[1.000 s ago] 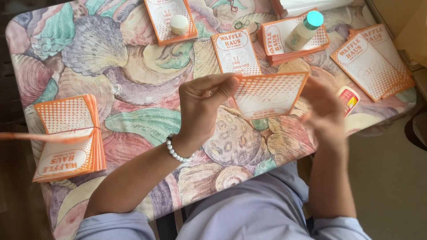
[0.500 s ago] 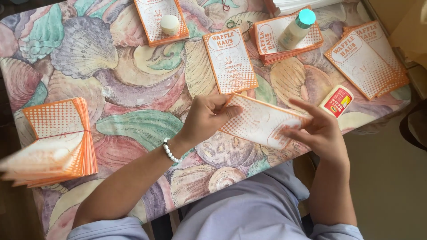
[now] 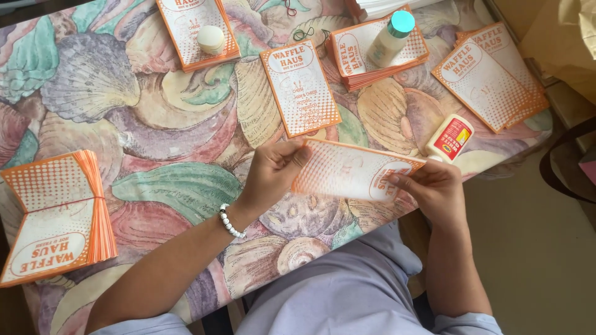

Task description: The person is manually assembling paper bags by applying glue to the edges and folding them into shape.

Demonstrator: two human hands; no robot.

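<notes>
Pinching an orange-dotted white card [image 3: 351, 177] at both ends, the left hand [image 3: 273, 174] and right hand [image 3: 434, 189] close their fingers on it above the worktop's [image 3: 155, 124] near edge; a folded stack [image 3: 56, 214] lies left, a glue bottle [image 3: 450, 138] right.

The orange card [image 3: 354, 174] is blurred where it is gripped by the left hand [image 3: 273, 174]. The white sheets [image 3: 397, 6] at the table's [image 3: 155, 130] far edge are cut off.
</notes>
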